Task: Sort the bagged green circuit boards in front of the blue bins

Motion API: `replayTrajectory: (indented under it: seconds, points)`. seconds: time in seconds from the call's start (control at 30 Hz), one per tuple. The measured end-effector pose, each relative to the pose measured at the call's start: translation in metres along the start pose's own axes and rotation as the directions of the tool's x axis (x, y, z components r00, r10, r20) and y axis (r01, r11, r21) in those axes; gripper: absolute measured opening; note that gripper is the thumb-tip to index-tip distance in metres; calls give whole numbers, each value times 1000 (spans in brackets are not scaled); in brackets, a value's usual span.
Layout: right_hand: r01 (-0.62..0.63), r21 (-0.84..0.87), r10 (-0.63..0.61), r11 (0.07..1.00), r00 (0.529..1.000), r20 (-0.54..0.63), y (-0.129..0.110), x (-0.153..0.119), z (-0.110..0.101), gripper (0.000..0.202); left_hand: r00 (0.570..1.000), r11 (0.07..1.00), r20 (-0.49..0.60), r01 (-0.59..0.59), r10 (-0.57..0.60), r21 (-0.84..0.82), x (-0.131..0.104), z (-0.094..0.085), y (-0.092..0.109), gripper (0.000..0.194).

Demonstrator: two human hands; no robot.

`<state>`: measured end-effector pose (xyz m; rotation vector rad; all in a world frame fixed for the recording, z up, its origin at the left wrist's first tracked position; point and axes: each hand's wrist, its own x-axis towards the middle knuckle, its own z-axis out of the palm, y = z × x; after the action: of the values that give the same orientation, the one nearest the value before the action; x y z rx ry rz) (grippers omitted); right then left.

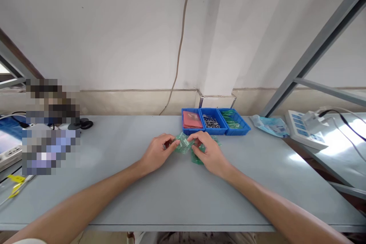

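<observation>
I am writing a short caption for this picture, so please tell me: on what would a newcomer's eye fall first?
Probably on the left hand and right hand, holding crinkled green plastic over the grey table. Just behind them, three bright blue trays stand in a row. Above, a long cable hangs against the pale wall.

no text can be read; the blue packet (271, 126) perhaps bears print, too small to make out.
</observation>
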<state>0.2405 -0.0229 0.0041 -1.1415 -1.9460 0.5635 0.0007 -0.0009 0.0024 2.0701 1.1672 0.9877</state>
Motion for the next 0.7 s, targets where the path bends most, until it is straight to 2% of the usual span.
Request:
replayTrajectory:
  seconds: [0.7]
  points:
    - [-18,-8,18,1000,1000,3,-1,-1,0,25,1000,1000,3,-8,8,13,0,-1,0,36]
